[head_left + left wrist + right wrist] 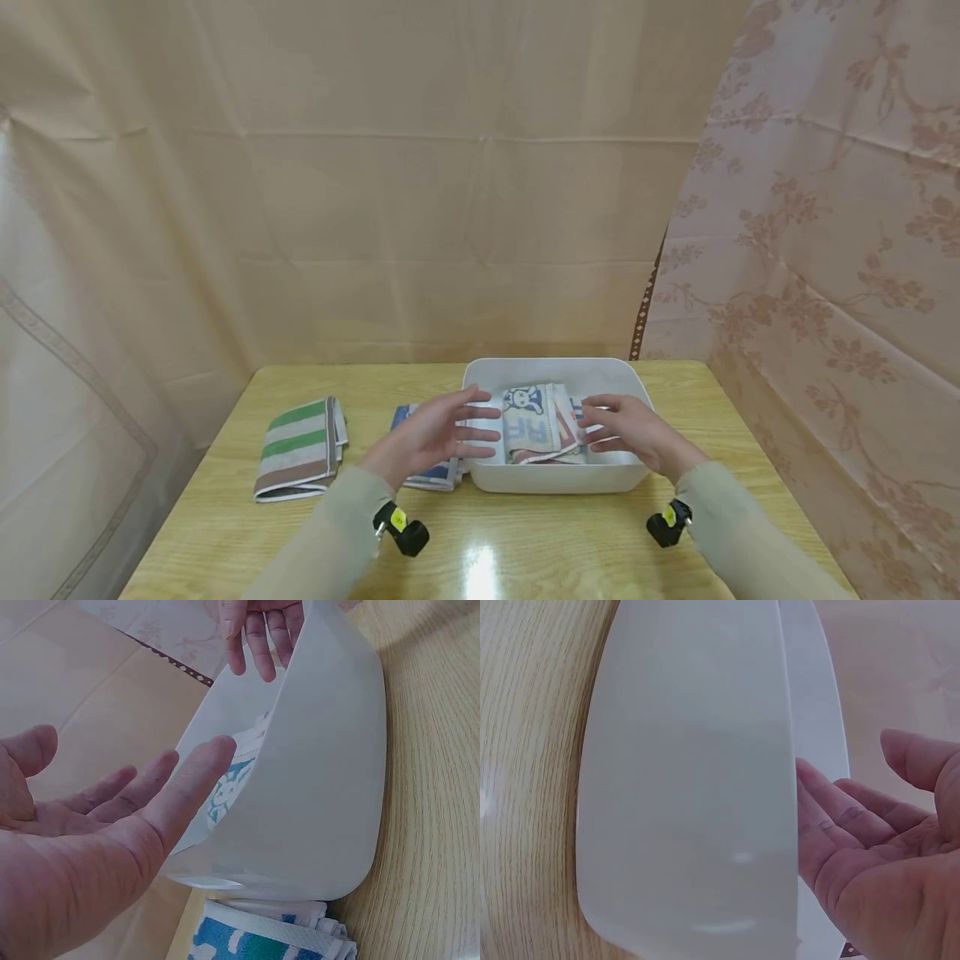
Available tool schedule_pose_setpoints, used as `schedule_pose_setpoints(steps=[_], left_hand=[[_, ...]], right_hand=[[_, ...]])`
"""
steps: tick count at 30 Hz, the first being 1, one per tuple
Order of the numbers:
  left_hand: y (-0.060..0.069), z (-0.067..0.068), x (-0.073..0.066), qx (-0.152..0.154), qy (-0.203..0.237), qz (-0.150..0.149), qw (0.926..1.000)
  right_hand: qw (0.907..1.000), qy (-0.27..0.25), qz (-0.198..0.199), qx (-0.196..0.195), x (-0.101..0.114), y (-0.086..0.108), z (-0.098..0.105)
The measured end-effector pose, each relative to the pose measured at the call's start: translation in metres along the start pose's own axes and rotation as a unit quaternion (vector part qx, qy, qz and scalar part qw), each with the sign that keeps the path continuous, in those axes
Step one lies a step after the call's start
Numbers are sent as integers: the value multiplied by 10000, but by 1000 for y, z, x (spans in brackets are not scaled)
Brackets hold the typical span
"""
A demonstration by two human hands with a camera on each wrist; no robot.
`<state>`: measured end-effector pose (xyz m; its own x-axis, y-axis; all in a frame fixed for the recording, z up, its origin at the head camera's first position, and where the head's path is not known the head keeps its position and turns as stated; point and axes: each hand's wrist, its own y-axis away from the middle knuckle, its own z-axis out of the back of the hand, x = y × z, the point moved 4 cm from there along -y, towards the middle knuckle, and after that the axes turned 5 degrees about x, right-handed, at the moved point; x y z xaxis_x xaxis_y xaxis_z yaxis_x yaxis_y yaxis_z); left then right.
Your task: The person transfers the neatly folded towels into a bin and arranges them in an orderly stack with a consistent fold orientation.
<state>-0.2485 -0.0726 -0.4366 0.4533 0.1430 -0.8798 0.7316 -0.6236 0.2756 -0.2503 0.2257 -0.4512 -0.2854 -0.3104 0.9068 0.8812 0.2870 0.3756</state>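
In the head view a white bin (558,478) holds folded towels (528,421) with blue lettering and a red-edged part. The left hand (442,429) hovers over the bin's left side, fingers spread and holding nothing. Over the right side is the right hand (637,429), its fingers relaxed and slightly bent, also empty. The left wrist view shows the left hand (112,832) beside the bin wall (322,765), palm turned up. In the right wrist view the right hand's (885,832) fingertips are partly hidden behind the bin wall (690,780).
A green, white and brown striped towel (300,450) lies folded at the left of the wooden table (525,550). A blue and white towel (435,477) lies against the bin's left side, partly behind the left hand. Curtains hang behind and at both sides.
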Motion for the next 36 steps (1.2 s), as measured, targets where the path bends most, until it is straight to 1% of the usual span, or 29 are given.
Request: schedule_pose_setpoints(steps=[7, 9, 14, 21, 28, 31, 36], left_hand=[[9, 3, -3, -17, -77, -89, 9999], [13, 5, -4, -48, -44, -78, 9999], [21, 15, -4, -70, -124, -121, 9998], [34, 35, -4, -248, -283, -158, 9992], [52, 58, -3, -491, -291, -114, 9983], [57, 67, -2, -552, -348, -99, 9978], [63, 80, 1, -813, -348, -103, 9960]], right_hand=[[9998, 176, 39, -8, 2, 5, 9], [9997, 234, 61, -9, 2, 7, 13], [9996, 277, 113, -8, 1, 13, 22], [9991, 399, 119, -114, 0, 19, 39], [9986, 435, 130, -259, 0, 27, 58], [9986, 430, 165, -259, -2, 29, 65], [9987, 382, 204, -276, -2, 33, 72]])
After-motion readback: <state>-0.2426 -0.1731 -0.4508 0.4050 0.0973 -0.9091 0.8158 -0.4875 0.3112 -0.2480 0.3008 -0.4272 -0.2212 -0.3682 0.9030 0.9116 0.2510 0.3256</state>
